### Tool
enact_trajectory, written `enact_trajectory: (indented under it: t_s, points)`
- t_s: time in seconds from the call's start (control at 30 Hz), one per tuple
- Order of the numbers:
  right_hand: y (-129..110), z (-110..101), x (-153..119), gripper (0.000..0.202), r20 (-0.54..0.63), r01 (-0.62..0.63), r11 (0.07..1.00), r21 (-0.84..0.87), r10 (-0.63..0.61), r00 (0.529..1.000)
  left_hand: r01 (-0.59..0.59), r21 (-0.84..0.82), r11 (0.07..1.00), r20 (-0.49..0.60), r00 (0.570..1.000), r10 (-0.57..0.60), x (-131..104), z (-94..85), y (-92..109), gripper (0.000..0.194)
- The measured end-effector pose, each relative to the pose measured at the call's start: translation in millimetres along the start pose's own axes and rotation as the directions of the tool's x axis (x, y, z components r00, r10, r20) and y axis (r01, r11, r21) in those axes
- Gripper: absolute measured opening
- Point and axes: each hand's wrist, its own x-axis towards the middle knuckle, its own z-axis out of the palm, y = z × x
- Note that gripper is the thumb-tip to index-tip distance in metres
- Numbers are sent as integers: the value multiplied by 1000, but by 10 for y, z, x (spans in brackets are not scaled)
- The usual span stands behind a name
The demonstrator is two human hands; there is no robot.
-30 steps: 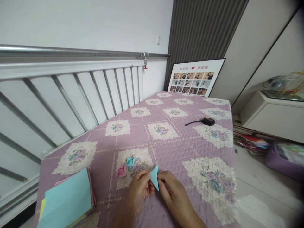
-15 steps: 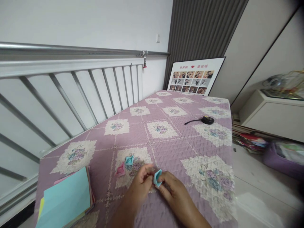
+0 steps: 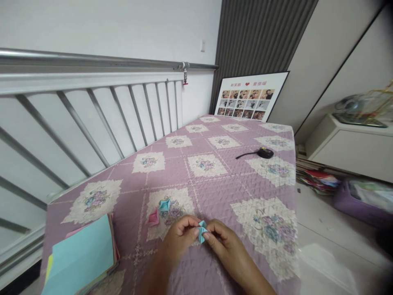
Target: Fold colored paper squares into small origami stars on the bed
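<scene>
Blue folded paper (image 3: 201, 234) sat over the quilted cover (image 3: 215, 190).
From where I stood, fingers of the left hand (image 3: 181, 235) pinched one side, those of the right hand (image 3: 223, 239) the other.

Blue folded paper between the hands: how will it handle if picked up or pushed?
Blue folded paper is probably very light, being small and papery. Its creases likely stiffen it somewhat. Thin sides may crush under a hard pinch.

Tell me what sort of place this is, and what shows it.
Probably a room in a home: floral cover, radiator along the wall, photo board propped behind.
</scene>
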Motion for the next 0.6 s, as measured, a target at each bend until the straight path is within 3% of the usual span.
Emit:
enact_trajectory:
  t_s: [0.4,0.6]
  points:
    - [119,155,55,19,-180,-101,986,135,125,976,60,33,998,-284,958,-49,65,177,-46,8]
    - [97,179,65,22,-197,-107,967,230,154,968,21,-30,999,-333,943,-30,59,235,-15,21]
